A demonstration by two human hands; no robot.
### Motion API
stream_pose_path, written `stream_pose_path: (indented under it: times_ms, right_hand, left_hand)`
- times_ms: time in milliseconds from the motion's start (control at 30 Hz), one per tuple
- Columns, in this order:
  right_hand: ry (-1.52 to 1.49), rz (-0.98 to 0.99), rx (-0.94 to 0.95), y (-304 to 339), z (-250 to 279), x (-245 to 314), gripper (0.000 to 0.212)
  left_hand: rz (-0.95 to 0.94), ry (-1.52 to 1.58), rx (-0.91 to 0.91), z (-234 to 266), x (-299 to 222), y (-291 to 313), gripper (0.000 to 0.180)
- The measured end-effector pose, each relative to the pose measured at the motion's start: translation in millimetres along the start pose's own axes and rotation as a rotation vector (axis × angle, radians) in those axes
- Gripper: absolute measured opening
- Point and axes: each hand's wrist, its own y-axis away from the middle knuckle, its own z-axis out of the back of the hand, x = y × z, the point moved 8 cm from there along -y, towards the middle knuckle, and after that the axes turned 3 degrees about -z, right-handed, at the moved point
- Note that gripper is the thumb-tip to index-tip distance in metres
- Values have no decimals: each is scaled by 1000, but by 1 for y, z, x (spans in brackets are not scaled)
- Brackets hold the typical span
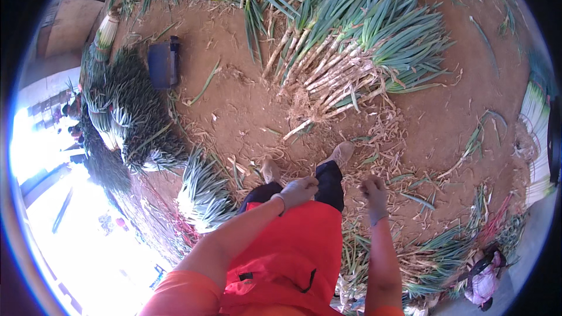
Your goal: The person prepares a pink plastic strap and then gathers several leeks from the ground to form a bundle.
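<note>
My left hand [300,191], in a thin grey glove, is in front of the red apron [281,251], its fingers drawn together. Out to the right, my right hand [374,194], also gloved, has its fingers curled in above the littered ground. Whatever either hand may hold is hidden or too small to make out. Beyond my shoes lies a large heap of long green onions [345,64], white stems and roots toward me, green leaves pointing away to the right. A single loose stalk [297,130] lies at the heap's near edge, apart from both hands.
Dry peelings [386,140] litter the brown ground. A blue crate [162,64] stands at the left beside stacked green onion bundles [132,105]. Nearer is another bundle [202,196]. Trimmed onions [535,134] are stacked at the far right. A person [485,278] is at the lower right.
</note>
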Motion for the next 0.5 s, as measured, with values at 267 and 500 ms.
stream_pose_path:
  times_ms: [267,500]
  right_hand:
    - [587,85,-165,-53,5,13,28]
    - [80,19,-295,-97,-69,-52,17]
  left_hand:
    - [120,-20,48,40,68,-63,29]
    - [86,-128,-165,164,99,-161,28]
